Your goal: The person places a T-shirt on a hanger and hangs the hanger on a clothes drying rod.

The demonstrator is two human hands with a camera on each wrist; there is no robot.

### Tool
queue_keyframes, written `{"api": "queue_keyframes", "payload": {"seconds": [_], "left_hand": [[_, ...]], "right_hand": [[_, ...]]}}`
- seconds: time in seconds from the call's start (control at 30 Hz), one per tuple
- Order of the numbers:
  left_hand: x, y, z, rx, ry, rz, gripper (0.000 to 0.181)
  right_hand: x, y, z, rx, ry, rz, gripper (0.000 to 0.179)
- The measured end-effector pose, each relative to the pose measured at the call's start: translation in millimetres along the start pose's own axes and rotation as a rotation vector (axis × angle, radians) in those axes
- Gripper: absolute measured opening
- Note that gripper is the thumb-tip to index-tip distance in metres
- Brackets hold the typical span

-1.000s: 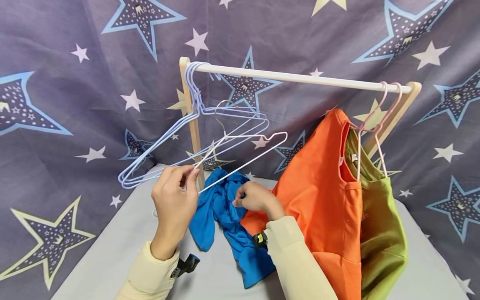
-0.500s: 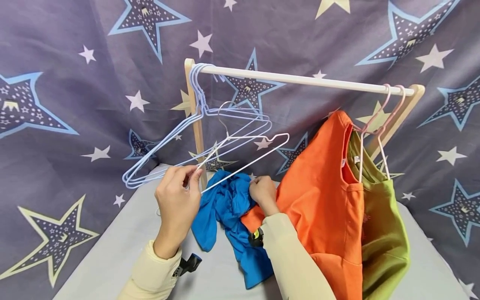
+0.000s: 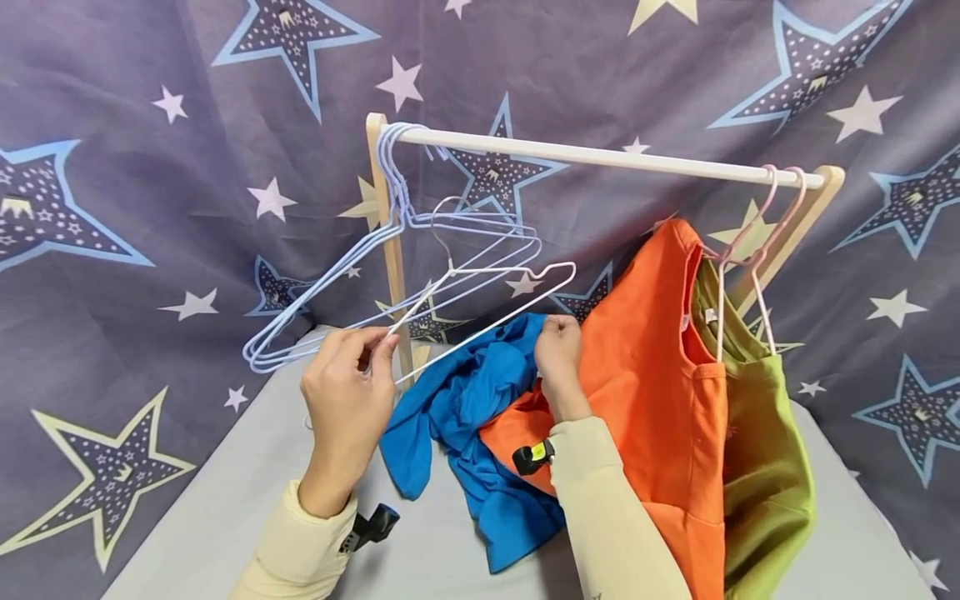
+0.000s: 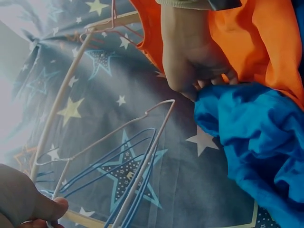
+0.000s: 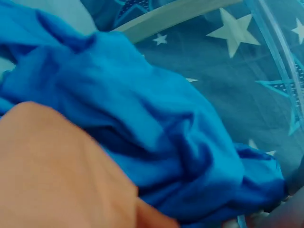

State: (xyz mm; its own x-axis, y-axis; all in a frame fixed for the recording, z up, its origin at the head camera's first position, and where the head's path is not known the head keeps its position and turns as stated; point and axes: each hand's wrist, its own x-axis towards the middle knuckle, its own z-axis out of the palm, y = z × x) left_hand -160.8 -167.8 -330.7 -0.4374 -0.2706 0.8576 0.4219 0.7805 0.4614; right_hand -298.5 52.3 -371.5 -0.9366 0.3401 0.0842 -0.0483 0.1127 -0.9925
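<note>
Your left hand [image 3: 348,396] pinches one white hanger [image 3: 452,271]; your right hand [image 3: 561,354] grips one blue cloth [image 3: 487,392]. Two pink hangers [image 3: 756,260] carry two tops [image 3: 645,400].

Left hand [image 3: 348,400] pinches white hanger [image 3: 452,272] on its left side, hook [image 3: 435,225] up. Right hand [image 3: 560,354] grips far right edge of crumpled blue garment [image 3: 487,383]. Horiz. rail [image 3: 585,156] runs btwn wooden posts [image 3: 813,206]. Blue hangers [image 3: 401,218] hang at rail's left end; orange garment [image 3: 645,350] & green garment [image 3: 768,467] hang on pink hangers [image 3: 725,257] at right end. Grey surface [image 3: 210,508] below; star-print drape [image 3: 187,242] in far bkgd.
</note>
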Motion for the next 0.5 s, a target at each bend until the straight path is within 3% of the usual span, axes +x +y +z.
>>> {"api": "queue_keyframes", "payload": {"seconds": [0.17, 0.37, 0.5], "left_hand": [[1.9, 0.8, -2.7, -0.023, 0.006, 0.018, 0.013], [3.8, 3.1, -8.7, -0.013, -0.014, 0.028, 0.014], [4.8, 5.0, -12.1, -0.03, 0.013, 0.021, 0.013]], "right_hand": [[1.5, -11, -7, 0.012, -0.032, -0.074, 0.02], [8.4, -22, -18, -0.051, 0.045, -0.176, 0.017], [8.7, -32, -25, -0.146, 0.075, -0.215, 0.02]]}}
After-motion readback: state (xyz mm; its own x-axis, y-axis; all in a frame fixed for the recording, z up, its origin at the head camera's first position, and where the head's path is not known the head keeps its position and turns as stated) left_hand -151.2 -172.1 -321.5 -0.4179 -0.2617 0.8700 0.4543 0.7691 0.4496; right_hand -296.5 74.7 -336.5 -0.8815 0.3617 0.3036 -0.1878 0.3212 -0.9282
